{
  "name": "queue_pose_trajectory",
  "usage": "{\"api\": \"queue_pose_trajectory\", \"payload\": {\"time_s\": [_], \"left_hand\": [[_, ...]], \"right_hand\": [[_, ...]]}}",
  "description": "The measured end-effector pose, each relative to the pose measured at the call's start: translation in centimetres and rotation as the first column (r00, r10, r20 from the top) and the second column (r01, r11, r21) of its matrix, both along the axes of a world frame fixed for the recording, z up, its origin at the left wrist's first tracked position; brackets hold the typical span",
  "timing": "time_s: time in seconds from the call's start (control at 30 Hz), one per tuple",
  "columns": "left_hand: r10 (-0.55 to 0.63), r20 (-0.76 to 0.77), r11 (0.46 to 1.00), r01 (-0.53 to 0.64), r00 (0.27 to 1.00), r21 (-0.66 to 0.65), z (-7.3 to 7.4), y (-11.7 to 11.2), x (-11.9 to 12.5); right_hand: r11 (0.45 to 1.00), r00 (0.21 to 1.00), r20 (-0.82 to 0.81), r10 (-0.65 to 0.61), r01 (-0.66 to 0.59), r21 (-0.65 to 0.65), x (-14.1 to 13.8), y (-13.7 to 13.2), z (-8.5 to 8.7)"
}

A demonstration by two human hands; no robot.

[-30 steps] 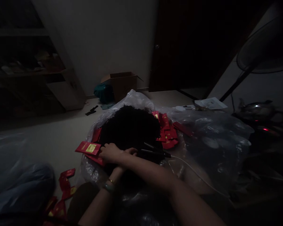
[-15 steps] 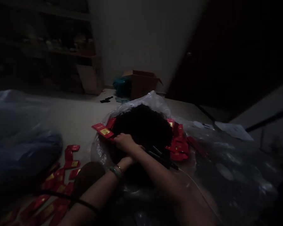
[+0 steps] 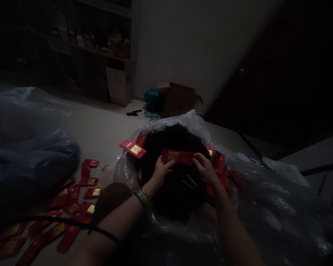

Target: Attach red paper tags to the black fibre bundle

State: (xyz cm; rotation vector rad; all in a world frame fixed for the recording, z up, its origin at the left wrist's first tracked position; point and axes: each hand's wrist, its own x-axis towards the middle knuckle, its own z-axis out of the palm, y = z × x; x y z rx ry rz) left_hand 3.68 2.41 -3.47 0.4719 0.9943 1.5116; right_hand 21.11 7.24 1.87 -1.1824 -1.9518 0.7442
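A flat red packet (image 3: 180,157) with a gold label lies stretched sideways between my two hands, above a dark heap of loose material (image 3: 173,135). My left hand (image 3: 161,173) pinches its left end; my right hand (image 3: 206,170) pinches the right end. Beneath my right hand, two thin metal prongs (image 3: 190,181) show, but the rest of that tool is lost in the dark. The heap sits in a clear plastic bag (image 3: 126,175). More red packets rest at the bag's left rim (image 3: 132,147) and on its right side (image 3: 221,168).
Many red packets (image 3: 72,207) are scattered over the floor at left, beside a big filled plastic bag (image 3: 34,122). A black cable (image 3: 80,223) crosses near my left forearm. Further back stand a cardboard box (image 3: 180,100), a teal bundle (image 3: 154,99) and a shelf (image 3: 122,83).
My forearms were crossed, with one hand at the packets on the left rim. They have uncrossed, and a red packet is now held between both hands above the heap.
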Motion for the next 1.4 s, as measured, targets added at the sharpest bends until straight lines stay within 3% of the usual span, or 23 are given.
{"api": "queue_pose_trajectory", "payload": {"time_s": [0.1,0.23,0.3,0.43,0.57,0.67,0.8,0.9,1.03,1.1,1.17,1.23,1.3,1.33,1.4], "left_hand": [[0.063,-0.025,0.996,-0.061,0.998,0.07,1.3,0.0,-1.0],[-0.029,-0.218,0.999,0.034,0.976,0.019,1.8,0.0,-1.7],[0.001,-0.349,0.999,0.011,0.937,0.031,1.7,0.1,-1.7],[0.122,-0.531,0.992,-0.086,0.838,0.092,1.5,0.0,-1.4],[0.147,-0.641,0.988,-0.076,0.753,0.138,1.9,-0.3,-1.5],[0.107,-0.665,0.986,0.006,0.739,0.166,2.4,-0.5,-1.9],[0.029,-0.64,0.988,0.076,0.768,0.136,2.7,-0.4,-2.2],[-0.002,-0.589,0.991,0.079,0.808,0.106,2.4,-0.2,-2.2],[0.027,-0.635,0.993,0.053,0.772,0.107,1.9,0.0,-2.2],[-0.015,-0.735,0.989,0.116,0.678,0.087,1.8,-0.1,-2.2],[0.033,-0.875,0.982,0.15,0.483,0.119,2.0,-0.6,-2.2],[0.204,-0.96,0.955,0.177,0.194,0.239,2.2,-1.3,-2.1],[0.333,-0.941,0.905,0.302,-0.067,0.299,2.3,-1.9,-2.0],[0.354,-0.922,0.887,0.369,-0.156,0.278,2.2,-2.1,-2.0],[0.336,-0.905,0.873,0.446,-0.26,0.197,1.9,-2.1,-1.9]], "right_hand": [[1.0,0.999,-0.027,-0.021,0.02,-0.009,0.6,-0.3,-0.2],[0.987,0.981,-0.109,-0.162,0.163,-0.005,-0.2,-1.0,-1.5],[0.969,0.962,-0.145,-0.231,0.241,0.061,-0.9,-1.4,-2.4],[0.955,0.958,-0.176,-0.225,0.253,0.155,-1.9,-1.8,-3.7],[0.945,0.933,-0.202,-0.299,0.319,0.074,-1.8,-1.5,-3.9],[0.96,0.944,-0.18,-0.275,0.26,-0.102,-1.3,-1.3,-3.6],[0.965,0.959,-0.132,-0.25,0.236,-0.116,-1.3,-1.8,-3.0],[0.97,0.946,-0.312,-0.092,0.014,-0.242,-1.9,-2.4,-2.5],[0.884,0.89,-0.454,0.023,-0.231,-0.408,-2.2,-2.8,-2.2],[0.836,0.887,-0.456,0.076,-0.306,-0.455,-2.2,-2.9,-2.3],[0.807,0.893,-0.428,0.137,-0.351,-0.474,-2.3,-2.9,-2.5],[0.819,0.912,-0.377,0.162,-0.337,-0.463,-2.4,-2.9,-3.0],[0.855,0.934,-0.322,0.157,-0.292,-0.43,-2.6,-2.9,-3.6],[0.872,0.942,-0.298,0.154,-0.271,-0.407,-2.7,-2.9,-3.8],[0.893,0.952,-0.263,0.157,-0.251,-0.374,-2.8,-3.0,-4.2]]}}
